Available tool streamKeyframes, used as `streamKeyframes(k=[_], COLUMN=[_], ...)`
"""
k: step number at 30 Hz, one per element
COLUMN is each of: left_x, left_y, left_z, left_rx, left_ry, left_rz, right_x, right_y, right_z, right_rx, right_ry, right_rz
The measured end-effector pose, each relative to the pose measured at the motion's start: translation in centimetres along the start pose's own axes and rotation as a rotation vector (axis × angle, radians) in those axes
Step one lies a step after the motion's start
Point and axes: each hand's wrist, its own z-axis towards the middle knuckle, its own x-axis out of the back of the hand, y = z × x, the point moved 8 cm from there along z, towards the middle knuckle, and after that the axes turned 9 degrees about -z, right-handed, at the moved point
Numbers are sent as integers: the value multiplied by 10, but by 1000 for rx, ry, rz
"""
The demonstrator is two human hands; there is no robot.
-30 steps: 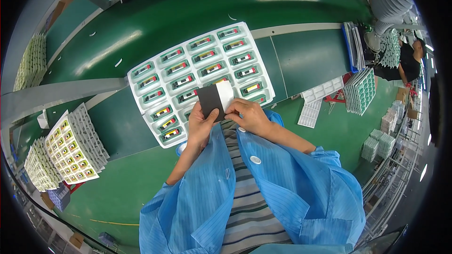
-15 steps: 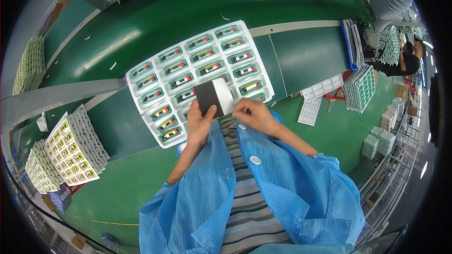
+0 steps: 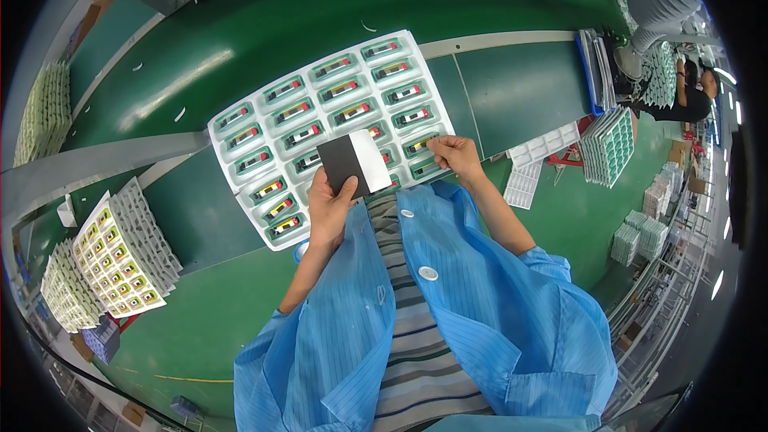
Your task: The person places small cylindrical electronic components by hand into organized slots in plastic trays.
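Right hand point(image 3: 452, 154) has moved off the flat black-and-white card point(image 3: 354, 162) since the earlier frames, when both hands met at it; it now sits at the near right edge of the white moulded plastic tray point(image 3: 264, 148), fingers curled and pinching at a pocket there. Whether it grips a part or just the rim, cannot tell. Judging by that, work has shifted from the card to the tray pockets.

Long green table point(image 3: 240, 32) runs across the far side, a pale rail over it on the left. The tray lies tilted on it, just in front of the person, pockets each holding a small component with red, yellow and black bits.

Blue striped smock sleeves come up from the lower edge. Stacks of similar white trays with yellow-green parts point(image 3: 112, 252) stand at the left, well apart from the hands; more tray stacks point(image 3: 608, 144) at the right, and another person far right.

Left hand point(image 3: 330, 208) holds the card upright over the tray's near edge, thumb pressed against fingers on its lower left corner, black half left, white half right.
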Motion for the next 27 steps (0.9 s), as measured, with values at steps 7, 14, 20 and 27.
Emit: streamKeyframes(k=[7,14,20,27], left_x=[1,-13,-21,-19], left_y=[-1,12,17,18], left_z=[-1,-5,-6,-5], left_rx=[43,105,97,17], left_ry=[15,14,-58,-67], left_rz=[-13,-173,-198,-76], right_x=[-3,-5,-4,-72], right_y=[-2,-3,-22,-107], right_z=[0,4,-3,-91], right_rx=[0,40,155,768], right_ry=[2,35,246,167], right_rz=[-76,-128,-651,-701])
